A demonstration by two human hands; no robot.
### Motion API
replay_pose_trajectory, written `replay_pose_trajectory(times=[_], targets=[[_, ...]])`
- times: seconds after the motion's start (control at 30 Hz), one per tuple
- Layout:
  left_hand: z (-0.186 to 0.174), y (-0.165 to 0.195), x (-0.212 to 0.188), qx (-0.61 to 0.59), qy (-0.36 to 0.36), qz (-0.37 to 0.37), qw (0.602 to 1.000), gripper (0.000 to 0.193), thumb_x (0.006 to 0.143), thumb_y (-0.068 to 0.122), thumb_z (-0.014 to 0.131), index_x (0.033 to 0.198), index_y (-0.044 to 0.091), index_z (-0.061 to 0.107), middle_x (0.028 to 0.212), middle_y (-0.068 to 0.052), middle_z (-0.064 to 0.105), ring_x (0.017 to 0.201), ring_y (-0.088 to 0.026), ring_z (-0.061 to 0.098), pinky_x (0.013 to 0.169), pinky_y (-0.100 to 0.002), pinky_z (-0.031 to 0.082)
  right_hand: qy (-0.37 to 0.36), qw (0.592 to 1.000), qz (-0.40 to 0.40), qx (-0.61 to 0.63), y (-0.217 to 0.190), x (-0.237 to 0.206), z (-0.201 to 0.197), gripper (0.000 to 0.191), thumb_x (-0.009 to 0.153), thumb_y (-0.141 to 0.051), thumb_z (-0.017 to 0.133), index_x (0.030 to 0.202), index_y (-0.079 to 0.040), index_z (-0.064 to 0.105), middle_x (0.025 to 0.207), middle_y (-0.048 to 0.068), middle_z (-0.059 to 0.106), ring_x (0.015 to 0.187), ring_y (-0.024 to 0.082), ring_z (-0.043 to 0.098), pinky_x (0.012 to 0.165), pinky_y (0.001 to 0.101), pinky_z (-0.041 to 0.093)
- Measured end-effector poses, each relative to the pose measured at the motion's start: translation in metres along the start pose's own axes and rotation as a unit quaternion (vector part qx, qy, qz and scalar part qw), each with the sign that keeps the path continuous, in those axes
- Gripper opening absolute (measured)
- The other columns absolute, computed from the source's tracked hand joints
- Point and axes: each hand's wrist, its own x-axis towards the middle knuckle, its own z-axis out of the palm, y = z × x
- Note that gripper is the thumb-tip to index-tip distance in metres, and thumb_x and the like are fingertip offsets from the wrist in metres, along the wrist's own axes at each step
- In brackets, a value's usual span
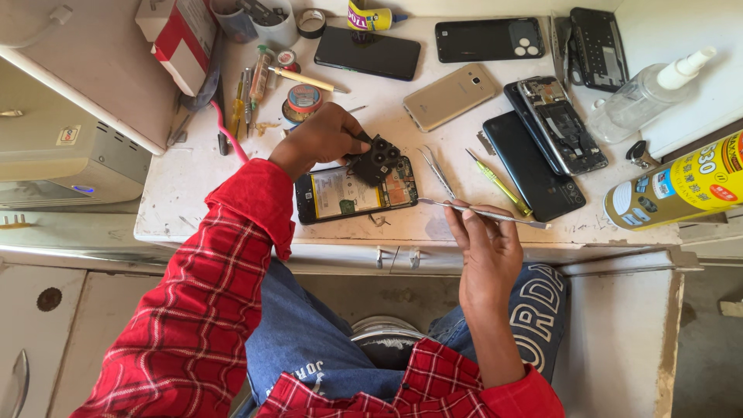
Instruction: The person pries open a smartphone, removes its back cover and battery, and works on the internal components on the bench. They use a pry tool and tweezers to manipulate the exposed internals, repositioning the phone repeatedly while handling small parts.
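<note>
We see the left hand [321, 139] at about 11 o'clock from the frame's middle, its fingers pinched on a small black plastic camera cover [377, 159] with round lens holes, lifted just over the top end of an opened phone [354, 191]. The phone lies flat on the scuffed white worktop [193, 186], back off, showing a pale rectangular battery and a dark circuit board; it sits at 5 o'clock of that hand, touching or nearly touching the cover. The right hand [486, 251], at 4 o'clock of the phone, has its fingers closed round thin steel tweezers [484, 213], held level with the points toward the phone's lower right corner, near it but apart. A second pair of tweezers [439, 173] and a yellow-green pry tool [499, 183] lie between the phones. At 1 o'clock rest a gold phone [451, 96], glossy black phones and a stripped frame [563, 124]. Both sleeves are red plaid.
</note>
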Motion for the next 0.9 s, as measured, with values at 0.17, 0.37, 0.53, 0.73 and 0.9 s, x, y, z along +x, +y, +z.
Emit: replay_pose_trajectory(times=[0.17,0.37,0.53,0.73,0.9], targets=[[-0.001,0.004,-0.002,0.007,-0.008,-0.007,1.000,0.027,0.083,0.011,0.079,0.104,-0.006,0.076,0.082,-0.012,0.075,0.066,-0.015,0.070,0.060,-0.030,0.058,-0.002,1.000,-0.001,0.004,0.000,0.000,-0.001,0.018,0.099,0.005,0.059,0.117,0.003,0.059,0.113,0.015,0.070,0.111,0.024,0.070,0.101,0.0428,0.055],[-0.005,0.001,-0.002,0.027,-0.029,0.007,0.999,0.028,0.081,0.019,0.082,0.098,-0.004,0.079,0.075,-0.011,0.075,0.057,-0.015,0.063,0.055,-0.030,0.052,-0.001,1.000,0.002,-0.002,0.000,-0.001,-0.001,0.019,0.099,0.005,0.059,0.118,0.004,0.058,0.114,0.015,0.070,0.112,0.024,0.070,0.102,0.0431,0.054],[-0.006,0.000,0.007,0.033,-0.041,0.027,0.998,0.030,0.078,0.016,0.085,0.096,-0.007,0.080,0.073,-0.011,0.073,0.057,-0.015,0.063,0.053,-0.031,0.053,0.014,1.000,0.008,-0.003,0.001,0.002,0.002,0.024,0.096,0.005,0.059,0.120,0.003,0.059,0.112,0.013,0.069,0.108,0.023,0.070,0.099,0.0434,0.055],[-0.009,0.003,0.005,-0.043,-0.058,-0.019,0.997,0.026,0.078,0.007,0.082,0.100,-0.007,0.079,0.078,-0.011,0.075,0.063,-0.016,0.069,0.059,-0.029,0.059,0.001,1.000,0.006,0.009,0.001,0.002,0.001,0.021,0.097,0.004,0.059,0.118,0.004,0.061,0.113,0.015,0.071,0.108,0.024,0.071,0.100,0.0430,0.055],[-0.015,0.009,0.006,-0.063,-0.076,-0.047,0.994,0.028,0.080,0.005,0.081,0.104,-0.009,0.077,0.084,-0.012,0.076,0.067,-0.017,0.072,0.062,-0.027,0.061,0.007,1.000,0.009,-0.002,0.001,0.003,0.001,0.022,0.097,0.004,0.060,0.119,0.005,0.061,0.113,0.015,0.070,0.108,0.024,0.070,0.100,0.0430,0.055]])
